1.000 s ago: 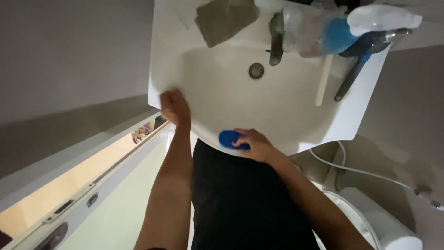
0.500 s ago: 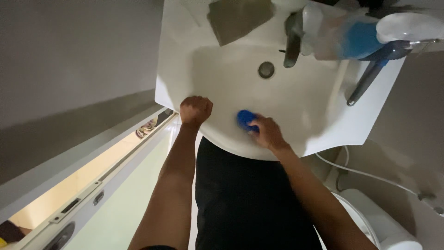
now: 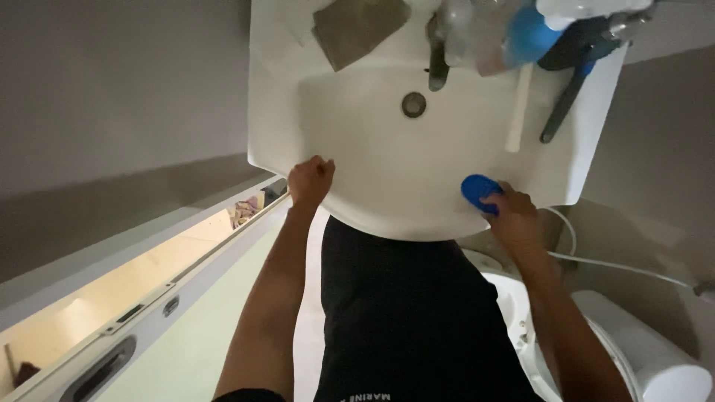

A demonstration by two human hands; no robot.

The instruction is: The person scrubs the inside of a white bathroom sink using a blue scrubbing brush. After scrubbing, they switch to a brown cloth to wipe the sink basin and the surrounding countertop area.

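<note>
A white washbasin (image 3: 372, 186) fills the upper middle of the head view, with a round drain (image 3: 414, 104) and a metal tap (image 3: 437, 56) at its back. My right hand (image 3: 510, 216) presses a blue oval scrubber (image 3: 478, 192) against the front right rim of the basin. My left hand (image 3: 310, 181) is closed in a fist and rests on the front left rim. Both forearms reach up from the bottom of the view.
A grey cloth (image 3: 359, 28) lies on the basin's back left ledge. Bottles, a blue round object (image 3: 530, 39), a white stick (image 3: 518, 112) and a dark long-handled tool (image 3: 566, 100) crowd the back right. A white toilet (image 3: 640, 350) and hose (image 3: 618, 264) stand at the lower right; a door frame (image 3: 149, 298) at the left.
My right hand has slid the blue scrubber to the right along the basin's front rim. The left hand has stayed on the left rim, fist closed. The view shifted slightly.
</note>
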